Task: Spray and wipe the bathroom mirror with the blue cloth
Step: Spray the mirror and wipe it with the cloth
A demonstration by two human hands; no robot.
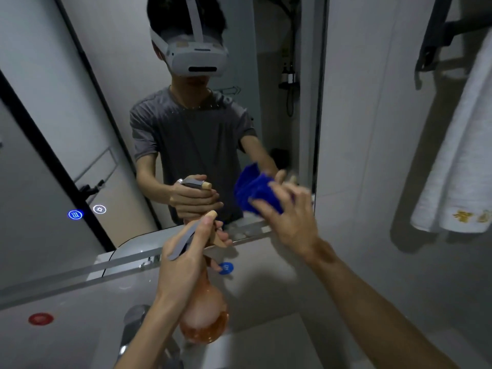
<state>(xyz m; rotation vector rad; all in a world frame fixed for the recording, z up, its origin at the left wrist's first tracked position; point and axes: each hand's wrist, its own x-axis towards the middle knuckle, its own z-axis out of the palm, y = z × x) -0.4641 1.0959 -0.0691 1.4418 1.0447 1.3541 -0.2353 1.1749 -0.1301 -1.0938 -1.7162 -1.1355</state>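
The mirror (186, 129) fills the grey-walled corner, counter (80, 328) below it. My right hand (290, 217) clutches the cloth (255, 190) against the glass near its right edge. My left hand (186, 251) grips the bottle (205, 315). A towel (458, 155) hangs right.

The room is dim and grey, with soft, even light and no lamp in view. Two small lit icons (75, 214) glow blue and white on the mirror (111, 107), low on its left part; nothing else there shines. Right of the mirror, a white towel (458, 155) throws a broad, soft shadow on the wall. The right hand (287, 217), at the mirror's lower right corner, is smeared by motion blur. Straight lines around the mirror lean and bow from wide-angle distortion. Fine detail is soft and grainy.
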